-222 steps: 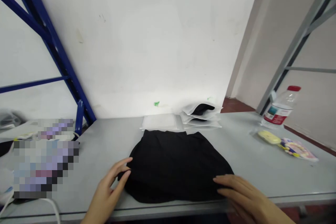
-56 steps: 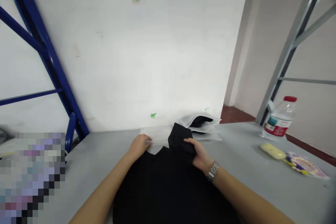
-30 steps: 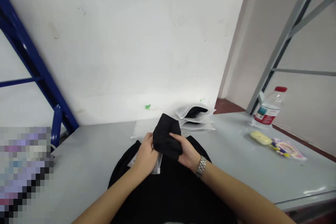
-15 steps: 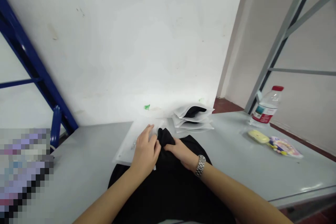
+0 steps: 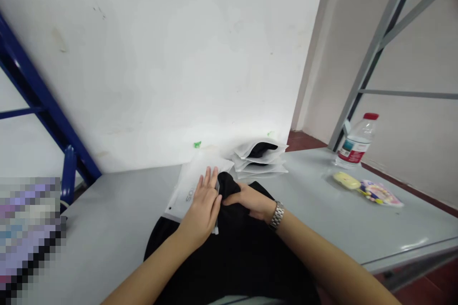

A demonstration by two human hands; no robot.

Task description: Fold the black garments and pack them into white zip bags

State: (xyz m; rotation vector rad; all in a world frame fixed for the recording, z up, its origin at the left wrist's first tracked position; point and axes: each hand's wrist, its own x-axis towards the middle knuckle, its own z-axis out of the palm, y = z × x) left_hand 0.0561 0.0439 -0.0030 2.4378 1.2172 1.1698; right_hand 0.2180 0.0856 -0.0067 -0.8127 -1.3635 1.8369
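Observation:
A frosted white zip bag [image 5: 181, 195] with grey lettering lies on the table, its slider showing near my left wrist. My left hand [image 5: 203, 207] rests on the bag with its fingers stretched forward, the thumb close to a bunched black cloth [image 5: 226, 185]. My right hand [image 5: 250, 201], with a metal watch at the wrist, grips that cloth between thumb and fingers at the bag's right side. Wide black fabric [image 5: 250, 262] spreads beneath both forearms; whether it joins the bunched cloth I cannot tell.
Several frosted bags [image 5: 263, 157] with black cloth inside are stacked by the white panel. On the right stand a red-capped bottle [image 5: 356, 143], a yellow case [image 5: 346, 180] and a colourful packet [image 5: 379, 193]. Blue metal framing [image 5: 46, 90] rises at the left.
My left fingers have straightened and now lie more spread over the bag. The bag's lower edge has shifted slightly right. My right hand keeps hold of the black cloth.

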